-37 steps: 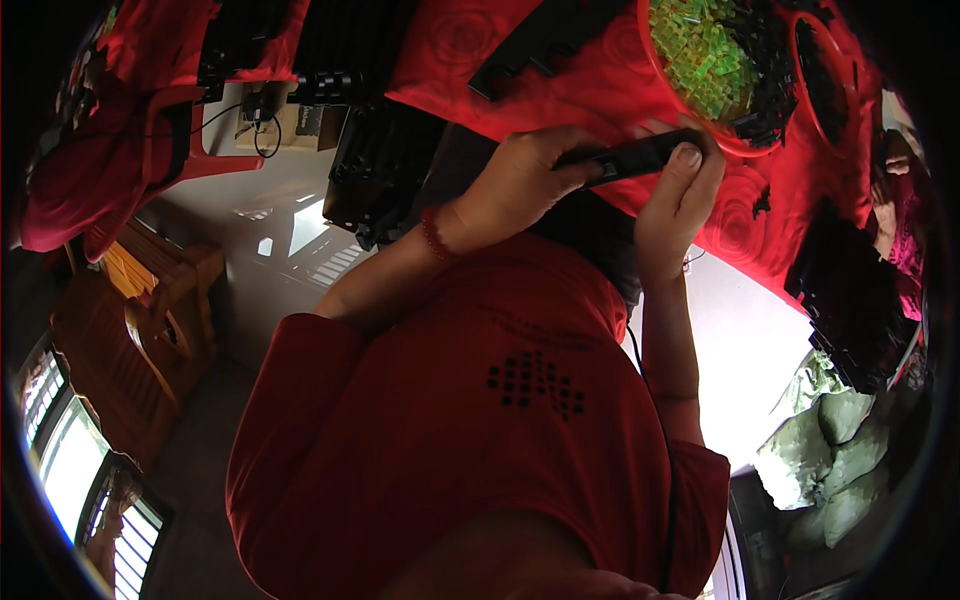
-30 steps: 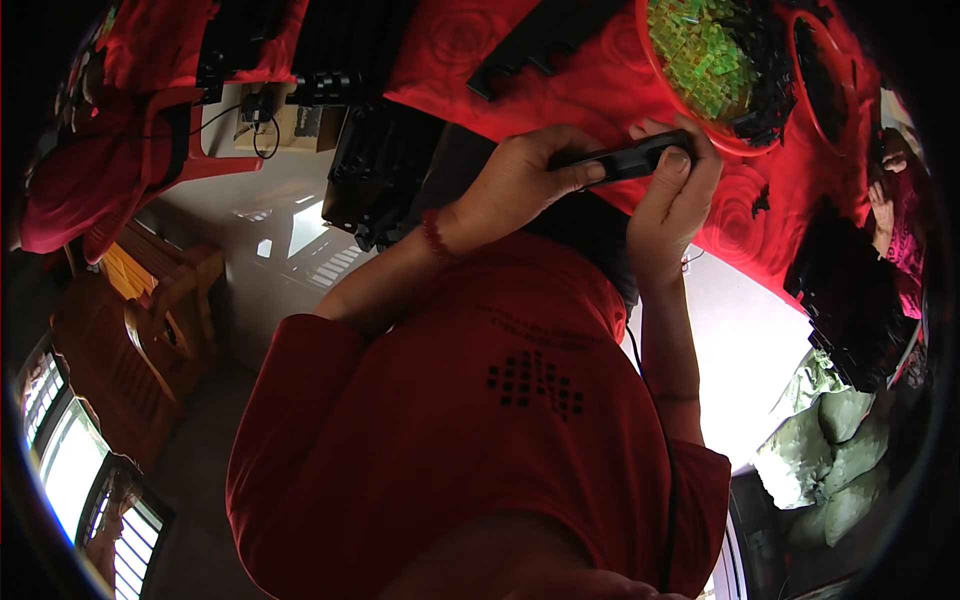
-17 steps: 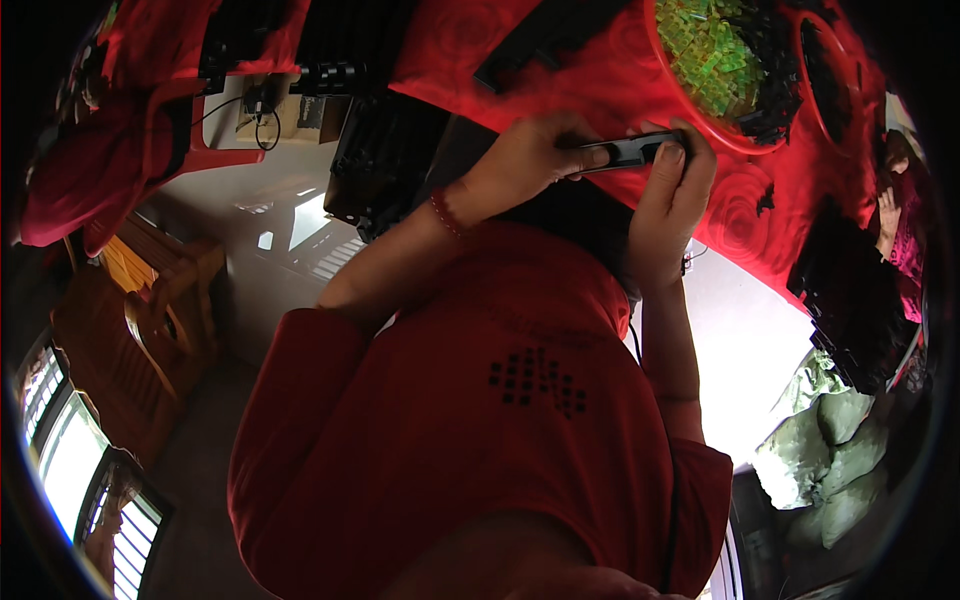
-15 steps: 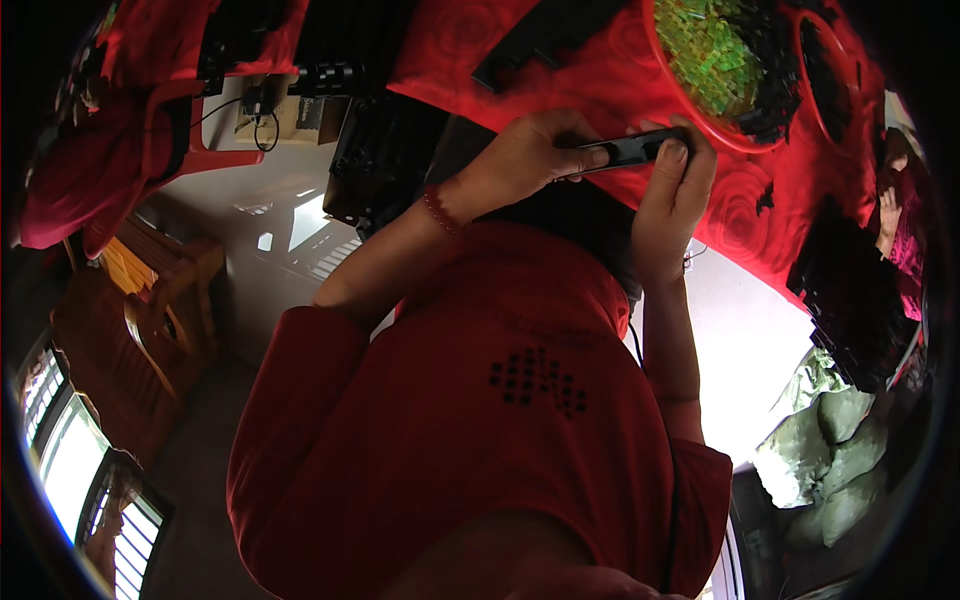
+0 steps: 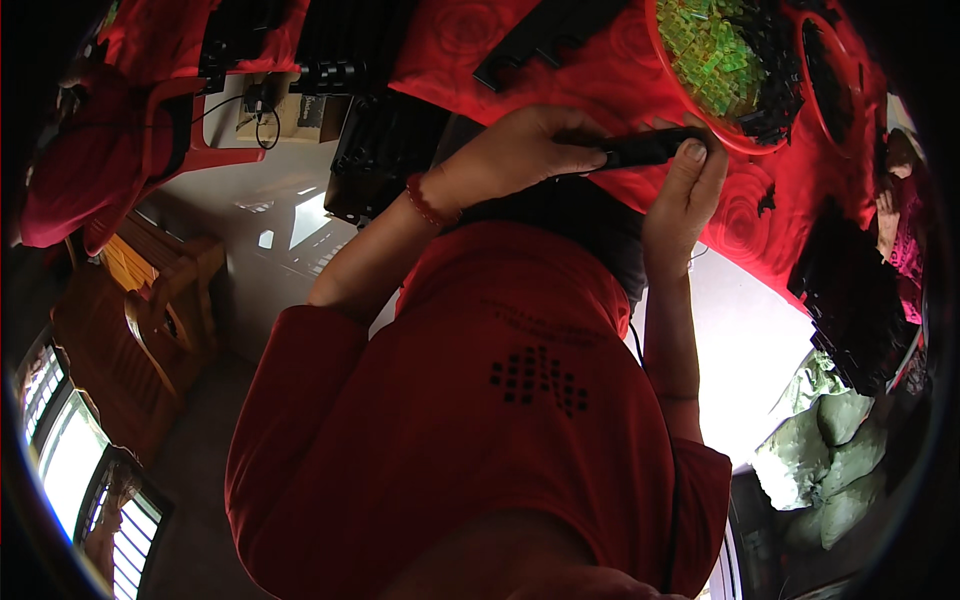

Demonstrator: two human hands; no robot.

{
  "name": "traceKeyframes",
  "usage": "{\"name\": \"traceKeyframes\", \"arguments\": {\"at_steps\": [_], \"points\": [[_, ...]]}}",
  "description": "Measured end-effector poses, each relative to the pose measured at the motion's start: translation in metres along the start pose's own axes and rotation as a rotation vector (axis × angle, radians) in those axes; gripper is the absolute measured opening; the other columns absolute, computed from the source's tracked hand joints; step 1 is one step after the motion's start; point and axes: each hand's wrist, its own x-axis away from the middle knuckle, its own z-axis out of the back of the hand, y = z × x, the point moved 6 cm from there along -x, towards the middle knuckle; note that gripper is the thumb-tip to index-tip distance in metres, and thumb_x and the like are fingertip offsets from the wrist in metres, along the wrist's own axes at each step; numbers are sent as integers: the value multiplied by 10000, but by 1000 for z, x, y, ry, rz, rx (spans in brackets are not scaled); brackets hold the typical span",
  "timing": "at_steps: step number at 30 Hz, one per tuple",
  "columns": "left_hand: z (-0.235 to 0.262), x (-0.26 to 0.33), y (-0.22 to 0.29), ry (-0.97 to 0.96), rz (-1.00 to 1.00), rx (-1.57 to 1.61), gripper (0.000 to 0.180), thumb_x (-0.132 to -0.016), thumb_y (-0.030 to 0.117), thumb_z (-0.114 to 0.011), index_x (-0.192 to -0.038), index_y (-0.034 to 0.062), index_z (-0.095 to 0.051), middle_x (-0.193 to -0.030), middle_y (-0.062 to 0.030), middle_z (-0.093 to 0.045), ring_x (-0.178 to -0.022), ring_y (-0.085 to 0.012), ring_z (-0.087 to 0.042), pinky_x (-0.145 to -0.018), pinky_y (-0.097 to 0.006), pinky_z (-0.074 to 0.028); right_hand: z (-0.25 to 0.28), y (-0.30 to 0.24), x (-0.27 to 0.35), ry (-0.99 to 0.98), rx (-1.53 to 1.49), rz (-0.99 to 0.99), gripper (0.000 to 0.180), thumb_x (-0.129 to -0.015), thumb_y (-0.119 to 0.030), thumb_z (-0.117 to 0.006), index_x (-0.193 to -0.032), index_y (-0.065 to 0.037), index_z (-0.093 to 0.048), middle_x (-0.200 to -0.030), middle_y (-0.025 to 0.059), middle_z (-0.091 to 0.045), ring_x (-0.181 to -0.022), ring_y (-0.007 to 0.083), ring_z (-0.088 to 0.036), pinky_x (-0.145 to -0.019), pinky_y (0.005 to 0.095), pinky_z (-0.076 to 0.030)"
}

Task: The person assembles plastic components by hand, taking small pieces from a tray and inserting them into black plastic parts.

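A slim black oblong piece (image 5: pixel 648 148), seemingly of plastic, is held level between my two hands over the front edge of the red-covered table. My left hand (image 5: pixel 535 150) pinches its left end between thumb and fingers. Around the right end close the thumb and fingers of my right hand (image 5: pixel 682 195). Just beyond them stands a red basin (image 5: pixel 655 45) with small translucent yellow-green pieces (image 5: pixel 710 60) on its left side and small black pieces (image 5: pixel 775 100) on its right. On the cloth, left of that basin, lies a long black part (image 5: pixel 540 45) with notches along one side.
Another red basin (image 5: pixel 855 95) with dark contents stands at the right. Black parts (image 5: pixel 355 50) are stacked at the upper left, near a red plastic chair (image 5: pixel 160 150). A dark heap (image 5: pixel 855 300), another person's hand (image 5: pixel 887 215) and pale sacks (image 5: pixel 800 455) are at the right.
The black piece has turned in my hands; its lighter, shiny face no longer shows. Both hands have shifted slightly and still grip its ends.
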Motion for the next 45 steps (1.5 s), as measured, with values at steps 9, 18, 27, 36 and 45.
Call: {"name": "traceKeyframes", "arguments": {"at_steps": [9,18,27,36,45], "points": [[-4,9,6,244,-204,-170,209,-938,121,-669,-1118,19,-698,-826,-15,-669,-750,-62,-603,-682,-220,-496,-4,-11,8,11,72,146,278,-1060,-123,-398,-1260,65,-443,-1057,157,-632,-870,167,-543,-821,297,-457],[-8,7,4,276,-283,-298,197,-939,98,-666,-1119,24,-695,-854,-4,-671,-754,-63,-603,-678,-220,-497,-2,-8,15,28,91,131,284,-1051,-131,-428,-1269,49,-453,-1081,155,-640,-911,206,-532,-861,334,-416],[-6,10,-9,245,-142,-24,213,-922,149,-709,-1081,10,-680,-861,-3,-669,-778,-65,-606,-695,-219,-504,-9,-6,16,4,138,167,290,-1030,-138,-453,-1261,35,-480,-1065,145,-666,-903,198,-504,-874,353,-338],[-10,7,-14,344,-324,100,183,-894,188,-741,-964,38,-663,-733,3,-647,-657,-57,-587,-575,-215,-466,-6,-21,23,22,252,136,316,-1025,-140,-459,-1286,38,-473,-953,119,-598,-890,222,-506,-866,368,-344],[-1,-4,-22,32,-54,45,152,-950,197,-675,-954,65,-599,-835,6,-650,-732,-51,-603,-661,-204,-501,-6,5,22,-42,382,60,299,-1032,-171,-462,-1259,23,-481,-960,131,-624,-874,244,-537,-887,389,-343]]}}
